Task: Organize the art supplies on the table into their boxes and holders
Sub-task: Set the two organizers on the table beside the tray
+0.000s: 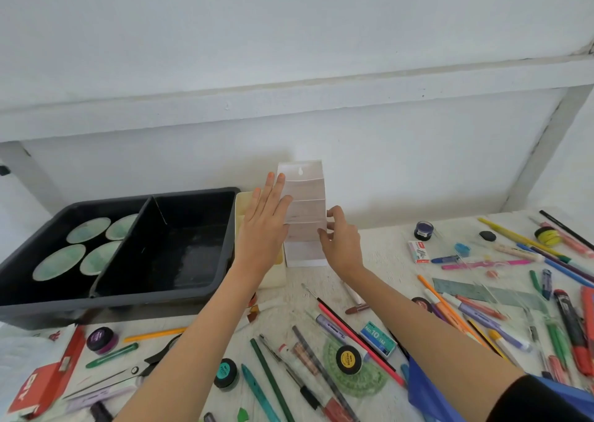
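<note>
Both hands on the white tiered holder (pixel 303 209).
A cream box (pixel 276 275) and a black tray (pixel 112 309) sit left of the fingers. Pens (pixel 271 380) litter the white table (pixel 385 251) nearer than them, with a white wall (pixel 289 68) beyond. The left hand (pixel 265 225) presses flat with straight fingers on the holder's left side, and the right hand (pixel 340 241) pinches its right edge.
</note>
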Available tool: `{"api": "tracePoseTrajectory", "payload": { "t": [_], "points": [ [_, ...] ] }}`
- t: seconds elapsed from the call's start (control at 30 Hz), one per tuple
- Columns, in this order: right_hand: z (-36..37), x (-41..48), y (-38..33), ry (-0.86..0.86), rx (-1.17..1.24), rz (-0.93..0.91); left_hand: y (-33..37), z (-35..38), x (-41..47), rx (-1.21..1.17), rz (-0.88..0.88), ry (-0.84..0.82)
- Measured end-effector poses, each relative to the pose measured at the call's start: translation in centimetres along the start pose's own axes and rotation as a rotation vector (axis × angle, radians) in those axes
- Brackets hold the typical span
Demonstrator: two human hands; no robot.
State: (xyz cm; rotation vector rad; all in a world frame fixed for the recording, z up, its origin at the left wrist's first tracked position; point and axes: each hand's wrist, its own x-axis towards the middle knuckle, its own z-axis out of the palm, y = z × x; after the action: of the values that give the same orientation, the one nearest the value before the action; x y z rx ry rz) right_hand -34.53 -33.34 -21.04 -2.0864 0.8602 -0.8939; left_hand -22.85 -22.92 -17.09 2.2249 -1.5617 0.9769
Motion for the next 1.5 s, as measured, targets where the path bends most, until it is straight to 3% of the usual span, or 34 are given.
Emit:
{"api": "tracePoseTrajectory", "payload": {
  "t": [0.33,0.87,1.1,1.17,1.3,1.37,1.5],
  "points": [
    [-0.5,0.6,0.2,-0.062,-0.018,0.035,-0.2,-0.9,0.4,-0.186,-0.017,-0.015],
    [-1.2,0.0,-0.5,-0.15,-0.032,0.083,-0.5,-1.6,0.5,-0.216,-0.037,-0.126],
    [-3.4,-0.1,-2.1,-0.362,0.047,0.234,-0.2,-2.5,0.2,-0.323,-0.068,-0.173],
    [-3.9,-0.9,-3.1,-0.331,0.032,0.284,0.0,-3.8,-0.5,-0.447,-0.159,-0.129],
    [-4.0,-3.8,-5.1,-0.008,0.177,0.338,0.8,-6.8,-2.9,-0.928,-0.576,0.003],
    [-3.7,-5.6,-6.0,0.075,0.26,0.347,1.1,-7.9,-4.2,-1.054,-0.742,-0.002],
    [-3.3,-9.6,-8.2,0.113,0.364,0.341,1.9,-10.1,-7.3,-1.16,-0.835,-0.063]
  ]
}}
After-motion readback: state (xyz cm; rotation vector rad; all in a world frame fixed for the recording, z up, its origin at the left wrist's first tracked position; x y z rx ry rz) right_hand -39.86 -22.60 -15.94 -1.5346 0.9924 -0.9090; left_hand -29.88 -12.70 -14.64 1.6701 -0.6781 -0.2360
